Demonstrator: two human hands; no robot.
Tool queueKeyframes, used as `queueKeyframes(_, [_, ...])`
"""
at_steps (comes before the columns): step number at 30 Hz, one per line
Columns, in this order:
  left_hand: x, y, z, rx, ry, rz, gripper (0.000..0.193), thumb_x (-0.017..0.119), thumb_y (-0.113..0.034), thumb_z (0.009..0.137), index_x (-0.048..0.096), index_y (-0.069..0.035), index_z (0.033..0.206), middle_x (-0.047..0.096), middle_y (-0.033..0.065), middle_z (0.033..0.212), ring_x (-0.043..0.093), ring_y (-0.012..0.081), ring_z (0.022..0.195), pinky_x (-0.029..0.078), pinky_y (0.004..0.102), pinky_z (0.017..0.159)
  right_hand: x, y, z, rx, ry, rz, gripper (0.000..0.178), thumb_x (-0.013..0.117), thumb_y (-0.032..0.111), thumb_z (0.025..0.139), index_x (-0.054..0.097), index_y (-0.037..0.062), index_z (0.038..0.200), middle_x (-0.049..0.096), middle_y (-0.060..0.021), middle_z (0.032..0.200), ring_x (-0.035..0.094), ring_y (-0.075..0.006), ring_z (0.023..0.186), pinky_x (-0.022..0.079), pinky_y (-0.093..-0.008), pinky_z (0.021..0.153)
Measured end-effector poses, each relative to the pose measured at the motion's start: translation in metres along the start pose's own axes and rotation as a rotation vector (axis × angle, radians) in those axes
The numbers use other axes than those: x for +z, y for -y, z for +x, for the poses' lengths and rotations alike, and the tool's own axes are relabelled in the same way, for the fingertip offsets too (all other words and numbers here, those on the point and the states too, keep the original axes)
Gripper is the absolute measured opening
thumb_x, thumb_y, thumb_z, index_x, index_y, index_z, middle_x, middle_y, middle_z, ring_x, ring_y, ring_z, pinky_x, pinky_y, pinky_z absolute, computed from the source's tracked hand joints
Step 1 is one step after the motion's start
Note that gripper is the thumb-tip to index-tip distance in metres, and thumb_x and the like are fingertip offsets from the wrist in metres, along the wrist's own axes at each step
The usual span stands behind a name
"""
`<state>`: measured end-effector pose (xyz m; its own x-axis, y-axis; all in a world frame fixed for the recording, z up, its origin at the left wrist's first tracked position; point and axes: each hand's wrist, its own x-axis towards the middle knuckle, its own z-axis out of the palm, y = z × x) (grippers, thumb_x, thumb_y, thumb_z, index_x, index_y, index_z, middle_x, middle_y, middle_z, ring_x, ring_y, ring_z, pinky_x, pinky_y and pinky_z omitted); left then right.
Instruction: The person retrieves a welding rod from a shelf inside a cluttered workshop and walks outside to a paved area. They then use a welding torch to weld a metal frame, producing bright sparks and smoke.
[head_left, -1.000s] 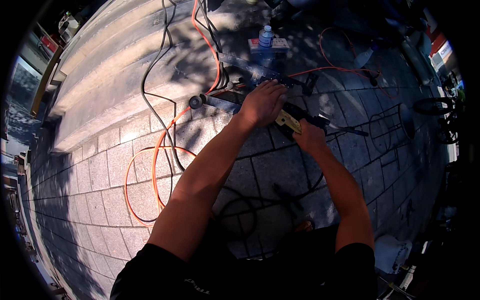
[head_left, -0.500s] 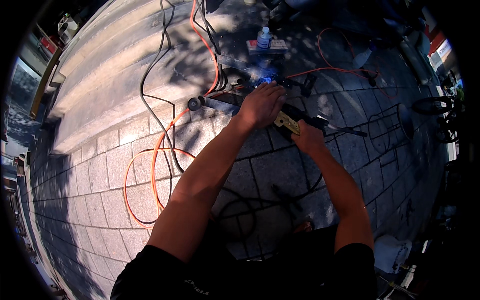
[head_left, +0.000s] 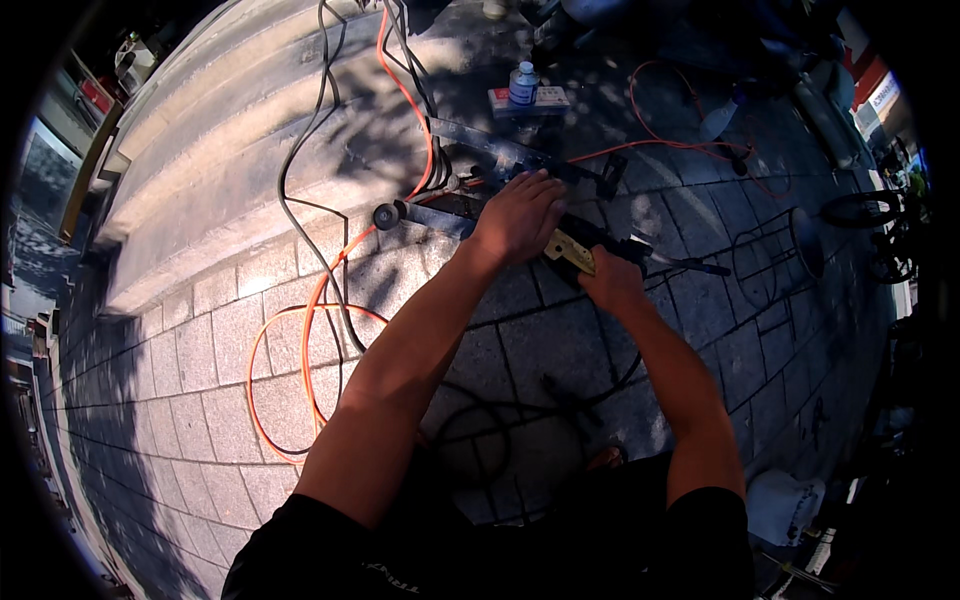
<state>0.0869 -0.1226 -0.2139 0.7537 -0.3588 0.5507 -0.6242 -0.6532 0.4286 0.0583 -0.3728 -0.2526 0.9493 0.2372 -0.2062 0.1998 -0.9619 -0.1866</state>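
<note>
My right hand (head_left: 615,278) is closed round the end of a yellow tool (head_left: 569,251), flat and worn, with spots on it. The tool's far end goes behind my left hand (head_left: 519,215). That hand lies palm down over the dark metal frame, its fingers stretched out and close together; what is under the palm is hidden. A long metal frame (head_left: 490,147) with dark brackets lies just beyond my fingertips. To the left, a metal bar (head_left: 440,218) ends in a small round wheel (head_left: 386,215). A dark part with a rod-like end (head_left: 705,266) sticks out right of my right hand.
A bottle (head_left: 523,84) stands on a flat box (head_left: 545,101) beyond the frame. Orange hose (head_left: 304,350) and black cables (head_left: 287,170) loop across the paving at left. Stone steps (head_left: 215,130) rise at far left. A wire stand (head_left: 770,275) lies at right.
A bright blue glow with haze at my left fingertips has gone out. The view has shifted slightly; both hands keep nearly the same places.
</note>
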Motion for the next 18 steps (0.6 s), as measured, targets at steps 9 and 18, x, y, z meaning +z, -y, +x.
queueKeyframes(9, [-0.009, 0.0, 0.006, 0.01, -0.108, 0.004, 0.038, 0.049, -0.023, 0.111, 0.066, 0.002, 0.135, 0.068, 0.0217, 0.139, 0.056, 0.0413, 0.141, 0.039, 0.0504, 0.122, 0.004, -0.002, -0.006, -0.086, -0.133, 0.027, 0.045, 0.078, 0.037, 0.092, 0.059, 0.0094, 0.122, 0.075, -0.017, 0.112, 0.075, -0.0398, 0.1, 0.059, -0.0528, 0.086])
queueKeyframes(18, [-0.054, 0.036, 0.021, -0.209, -0.483, -0.244, 0.045, 0.042, -0.029, 0.116, 0.066, 0.003, 0.137, 0.066, 0.0263, 0.14, 0.058, 0.0383, 0.14, 0.042, 0.0433, 0.119, 0.011, -0.009, -0.003, -0.175, -0.129, -0.003, 0.046, 0.076, 0.037, 0.091, 0.057, 0.0096, 0.122, 0.074, -0.0158, 0.114, 0.073, -0.039, 0.105, 0.056, -0.0536, 0.086])
